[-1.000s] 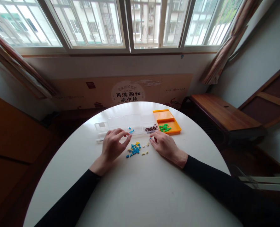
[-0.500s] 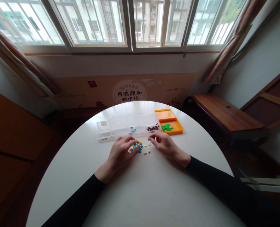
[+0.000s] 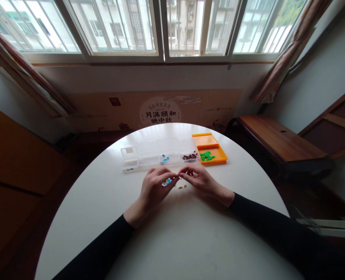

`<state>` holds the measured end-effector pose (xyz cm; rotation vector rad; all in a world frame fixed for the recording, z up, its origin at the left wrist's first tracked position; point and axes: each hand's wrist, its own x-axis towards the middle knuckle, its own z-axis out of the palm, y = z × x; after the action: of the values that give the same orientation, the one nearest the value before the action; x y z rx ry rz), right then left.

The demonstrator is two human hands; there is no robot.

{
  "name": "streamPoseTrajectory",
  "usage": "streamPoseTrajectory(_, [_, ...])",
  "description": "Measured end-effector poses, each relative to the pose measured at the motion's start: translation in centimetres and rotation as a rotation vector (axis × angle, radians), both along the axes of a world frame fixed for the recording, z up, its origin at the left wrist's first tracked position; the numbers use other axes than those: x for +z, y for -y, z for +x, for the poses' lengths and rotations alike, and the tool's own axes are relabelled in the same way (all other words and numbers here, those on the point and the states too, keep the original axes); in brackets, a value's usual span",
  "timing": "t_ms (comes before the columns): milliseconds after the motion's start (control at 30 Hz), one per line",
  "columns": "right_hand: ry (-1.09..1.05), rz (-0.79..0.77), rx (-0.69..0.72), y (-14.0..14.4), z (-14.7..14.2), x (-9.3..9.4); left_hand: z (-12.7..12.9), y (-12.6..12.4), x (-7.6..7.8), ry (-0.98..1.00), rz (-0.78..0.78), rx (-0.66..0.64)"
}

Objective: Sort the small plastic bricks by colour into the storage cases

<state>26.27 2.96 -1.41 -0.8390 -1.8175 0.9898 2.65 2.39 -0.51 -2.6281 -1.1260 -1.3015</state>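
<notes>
My left hand point(image 3: 158, 186) and my right hand point(image 3: 200, 181) meet fingertip to fingertip above the middle of the white table. Both are closed in a pinch, and a tiny dark piece seems to show where the tips touch; its kind is too small to make out. Under my left fingers lies a pile of small blue and yellow bricks point(image 3: 168, 181), partly covered by the hand. A few pale yellow bricks point(image 3: 182, 186) are scattered just below the fingertips of my right hand.
Beyond my hands stands a clear compartment box point(image 3: 145, 161) with blue bricks point(image 3: 164, 158) and dark brown bricks point(image 3: 190, 156) in it. To its right, an orange tray point(image 3: 220, 155) holds green bricks point(image 3: 206, 156). The round white table point(image 3: 172, 241) has its far edge behind them.
My left hand has moved right and its fingers have closed from a loose spread over the pile. My right hand has shifted slightly left, so the fingertips of both now meet.
</notes>
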Motion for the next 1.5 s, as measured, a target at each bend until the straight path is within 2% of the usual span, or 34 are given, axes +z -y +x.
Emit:
streamPoseTrajectory(533, [0.038, 0.013, -0.021, 0.2, 0.0, 0.7, 0.1, 0.1, 0.7, -0.018, -0.016, 0.056])
streamPoseTrajectory(700, [0.039, 0.007, -0.029, 0.3, 0.0, 0.9, 0.1, 0.1, 0.6, -0.005, -0.006, 0.036])
streamPoseTrajectory(833, [0.050, 0.008, -0.051, 0.6, 0.2, 1.3, 0.0, 0.0, 1.1, -0.009, 0.006, 0.048])
streamPoseTrajectory(1000, [0.098, 0.022, -0.078, 1.0, 0.9, 1.7, -0.9, -1.9, 2.6, -0.041, 0.058, 0.191])
streamPoseTrajectory(1133, [0.116, 0.037, -0.069, 1.2, 1.8, 1.6, -1.4, -4.5, 3.1, -0.125, 0.004, 0.262])
streamPoseTrajectory(1300, [0.122, 0.048, -0.062, 1.3, 2.4, 1.4, -1.2, -6.8, 3.4, -0.192, -0.056, 0.250])
streamPoseTrajectory(1500, [0.133, 0.054, -0.055, 1.3, 2.7, 1.6, -0.2, -8.0, 4.2, -0.263, -0.085, 0.227])
